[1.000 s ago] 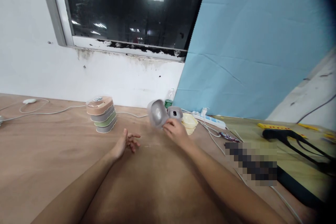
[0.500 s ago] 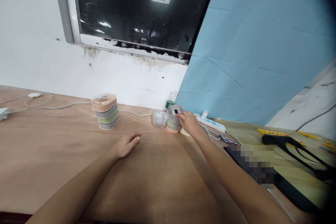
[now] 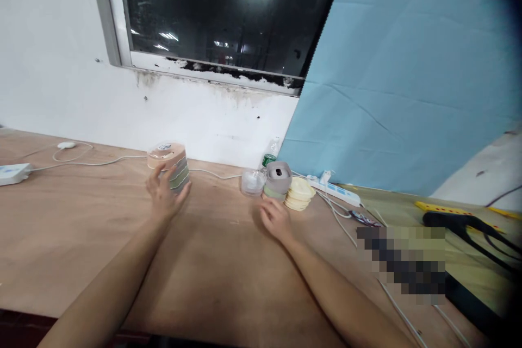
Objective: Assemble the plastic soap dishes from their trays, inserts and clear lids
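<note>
My left hand is open, fingers spread, at the front of a stack of oval lidded containers in peach, grey and green; I cannot tell whether it touches them. A clear cover with a label lies over the top one. Nothing is in my right hand, which hovers with loosely bent fingers just in front of a shorter stack of grey, green and peach bowls. A small dark thing lies inside the top grey bowl. Beside that stack are clear plastic covers and a pile of cream-coloured lids.
A clear bottle with a green label stands by the wall. White power strips and cables lie at the right and far left. A black strap-like object and a blurred dark item sit at the right.
My left hand has moved up and left to the left stack. My right hand has drawn back from the top grey bowl, uncovering the cream lids. The view has shifted slightly.
</note>
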Demonstrator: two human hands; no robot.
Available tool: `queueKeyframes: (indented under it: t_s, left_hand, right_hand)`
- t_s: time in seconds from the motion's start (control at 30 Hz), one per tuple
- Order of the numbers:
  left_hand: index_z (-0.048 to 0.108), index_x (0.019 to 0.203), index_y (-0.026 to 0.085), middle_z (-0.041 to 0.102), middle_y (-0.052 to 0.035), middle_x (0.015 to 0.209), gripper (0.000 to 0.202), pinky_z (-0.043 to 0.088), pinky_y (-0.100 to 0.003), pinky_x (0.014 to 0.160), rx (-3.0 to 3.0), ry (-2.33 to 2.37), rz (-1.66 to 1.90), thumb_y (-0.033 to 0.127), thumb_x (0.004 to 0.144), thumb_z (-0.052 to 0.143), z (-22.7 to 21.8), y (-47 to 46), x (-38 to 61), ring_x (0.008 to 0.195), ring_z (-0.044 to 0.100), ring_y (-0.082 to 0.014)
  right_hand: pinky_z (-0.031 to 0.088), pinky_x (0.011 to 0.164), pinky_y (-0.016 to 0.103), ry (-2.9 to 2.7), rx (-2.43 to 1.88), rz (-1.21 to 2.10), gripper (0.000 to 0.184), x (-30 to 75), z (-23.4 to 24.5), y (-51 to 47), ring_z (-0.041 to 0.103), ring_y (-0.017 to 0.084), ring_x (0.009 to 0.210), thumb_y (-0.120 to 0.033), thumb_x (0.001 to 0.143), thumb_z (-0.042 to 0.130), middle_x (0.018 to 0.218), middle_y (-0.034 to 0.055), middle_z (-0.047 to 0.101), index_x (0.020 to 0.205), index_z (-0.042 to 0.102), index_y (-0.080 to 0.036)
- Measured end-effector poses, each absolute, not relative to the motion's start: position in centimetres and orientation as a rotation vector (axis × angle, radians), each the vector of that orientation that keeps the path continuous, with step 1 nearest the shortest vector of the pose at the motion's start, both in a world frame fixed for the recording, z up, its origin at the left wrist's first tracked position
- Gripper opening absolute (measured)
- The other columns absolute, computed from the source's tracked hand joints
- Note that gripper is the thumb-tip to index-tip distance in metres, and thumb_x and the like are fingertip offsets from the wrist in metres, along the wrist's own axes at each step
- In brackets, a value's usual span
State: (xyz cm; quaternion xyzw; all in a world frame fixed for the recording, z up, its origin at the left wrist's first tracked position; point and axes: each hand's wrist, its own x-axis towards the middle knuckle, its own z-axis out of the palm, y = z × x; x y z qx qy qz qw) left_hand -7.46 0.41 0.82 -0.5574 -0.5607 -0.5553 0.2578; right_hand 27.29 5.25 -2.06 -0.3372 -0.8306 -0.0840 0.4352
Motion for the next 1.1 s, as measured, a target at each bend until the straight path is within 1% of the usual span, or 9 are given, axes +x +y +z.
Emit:
queueKeyframes:
  t_s: [0.17,0.3,0.47,0.63,0.73,0.8,0.93,1.0,1.1]
  left_hand:
    - [0.031,0.140,0.013,0.025,-0.0227,0.146,0.092,0.021,-0.053,0.109,-1.340,-1.679,-1.478,0.054,0.068,0.072,2.2,1.4,-10.7,0.136,0.025,-0.0374]
    - [0.026,0.144,0.015,0.017,-0.0234,0.151,0.110,0.024,-0.055,0.109,-1.366,-1.859,-1.497,0.061,0.058,0.077,4.1,3.0,-12.4,0.140,0.018,-0.0409]
    - [0.038,0.138,0.017,0.050,-0.0150,0.132,0.091,0.040,-0.049,0.102,-1.430,-2.022,-1.659,0.054,0.063,0.076,5.4,4.2,-12.6,0.121,0.048,-0.0329]
    - [0.035,0.136,0.013,0.045,-0.0155,0.134,0.086,0.038,-0.046,0.105,-1.298,-1.568,-1.840,0.046,0.068,0.076,5.1,2.8,-10.3,0.124,0.045,-0.0291]
    - [0.035,0.135,0.015,0.046,-0.0144,0.133,0.087,0.038,-0.045,0.106,-1.700,-1.362,-1.779,0.043,0.064,0.078,3.1,1.8,-7.7,0.124,0.047,-0.0292]
    - [0.038,0.132,0.018,0.049,-0.0138,0.131,0.081,0.041,-0.046,0.104,-2.047,-1.356,-1.703,0.043,0.065,0.077,1.0,1.1,-5.5,0.123,0.049,-0.0301]
    - [0.039,0.132,0.020,0.054,-0.0125,0.129,0.079,0.046,-0.046,0.099,-2.674,-1.406,-1.414,0.046,0.066,0.075,-2.5,-0.2,-1.4,0.117,0.055,-0.0297]
    - [0.038,0.134,0.020,0.054,-0.0123,0.131,0.083,0.046,-0.046,0.100,-2.827,-1.386,-1.321,0.047,0.064,0.075,-3.3,-0.6,-0.2,0.118,0.055,-0.0299]
    - [0.032,0.140,0.020,0.051,-0.0126,0.136,0.088,0.044,-0.045,0.102,-2.866,-1.426,-1.299,0.048,0.066,0.073,-3.5,-0.8,0.1,0.122,0.052,-0.0302]
  right_hand:
    - [0.049,0.071,0.028,-2.309,-0.734,-0.026,0.022,25.3,-4.5,4.1,0.063,0.016,0.078,-0.020,0.090,0.046,0.085,0.0055,0.069,0.095,0.067,-0.021]
    - [0.048,0.072,0.028,-2.365,-0.775,0.056,0.022,25.4,-4.3,4.7,0.065,0.017,0.079,-0.021,0.091,0.047,0.087,0.0048,0.071,0.096,0.069,-0.022]
    - [0.048,0.072,0.028,-2.268,-0.920,0.110,0.022,26.5,-4.0,5.0,0.066,0.017,0.080,-0.024,0.090,0.049,0.090,0.0035,0.073,0.095,0.070,-0.023]
    - [0.047,0.074,0.029,-2.247,-0.946,0.115,0.022,26.8,-3.8,5.0,0.066,0.018,0.081,-0.026,0.090,0.049,0.090,0.0032,0.073,0.096,0.070,-0.024]
    - [0.048,0.071,0.031,-2.251,-0.966,0.168,0.029,26.6,-3.8,5.1,0.065,0.018,0.074,-0.035,0.091,0.049,0.088,0.0044,0.071,0.113,0.063,-0.023]
    - [0.049,0.069,0.032,-2.255,-0.967,0.232,0.049,26.6,-3.6,5.2,0.062,0.018,0.068,-0.045,0.088,0.053,0.094,0.0066,0.069,0.130,0.051,-0.021]
    - [0.050,0.081,0.038,-2.322,-0.807,0.295,0.091,26.6,-2.5,4.6,0.060,0.027,0.100,-0.065,0.076,0.059,0.131,0.0181,0.053,0.146,0.027,-0.016]
    - [0.045,0.093,0.041,-2.430,-0.688,0.317,0.089,26.6,-1.8,4.1,0.051,0.031,0.119,-0.069,0.076,0.055,0.138,0.0181,0.047,0.145,0.031,-0.017]
    - [0.040,0.100,0.041,-2.494,-0.624,0.378,0.078,26.4,-1.4,3.4,0.049,0.028,0.122,-0.069,0.082,0.047,0.137,0.0153,0.050,0.141,0.039,-0.019]
